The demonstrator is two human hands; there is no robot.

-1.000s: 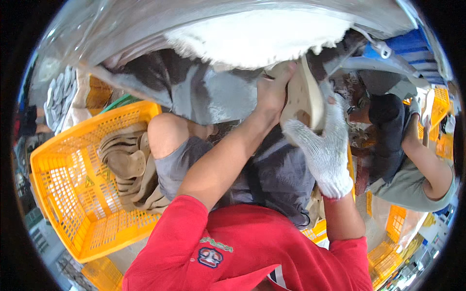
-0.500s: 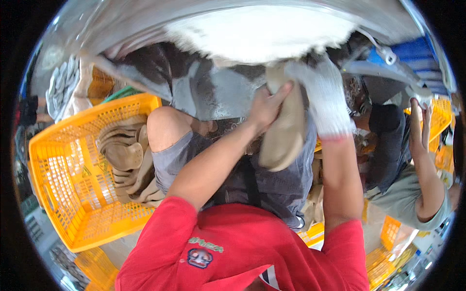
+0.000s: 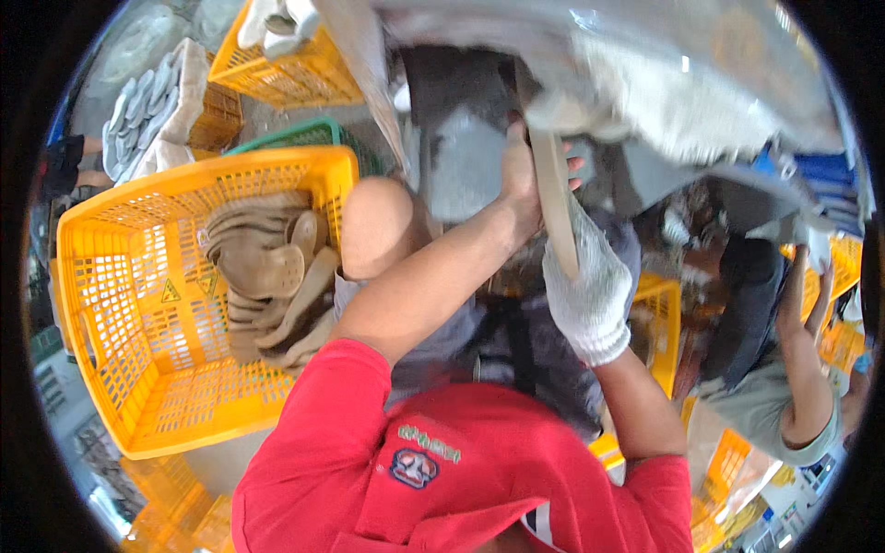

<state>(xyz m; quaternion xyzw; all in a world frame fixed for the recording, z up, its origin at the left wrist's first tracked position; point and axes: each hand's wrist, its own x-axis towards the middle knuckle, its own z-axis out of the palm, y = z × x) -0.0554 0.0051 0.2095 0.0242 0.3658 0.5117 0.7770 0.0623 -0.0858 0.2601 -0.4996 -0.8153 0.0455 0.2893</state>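
I hold a tan foam clog (image 3: 551,189) nearly edge-on in front of me, its upper end close under a white, fuzzy-edged mass (image 3: 636,97). My bare left hand (image 3: 527,175) grips it from the left side, with fingertips showing past its right edge. My right hand (image 3: 590,286), in a white knit glove, is closed around the lower end. Blur smears the clog's upper end, so I cannot tell whether it touches the white mass. To my left, a yellow plastic basket (image 3: 138,396) contains several tan clogs (image 3: 263,267) heaped along its right side.
A grey metal housing (image 3: 461,18) curves over the work spot. Beyond the basket stand a green crate (image 3: 313,134), another yellow crate (image 3: 309,74) and a box of grey shoes (image 3: 143,106). At right, another person's arms (image 3: 807,341) hold a pale piece near yellow crates.
The clog has turned from its broad face to its edge. My gloved hand has moved from its top to its lower end. The view has shifted, bringing more of the left side in.
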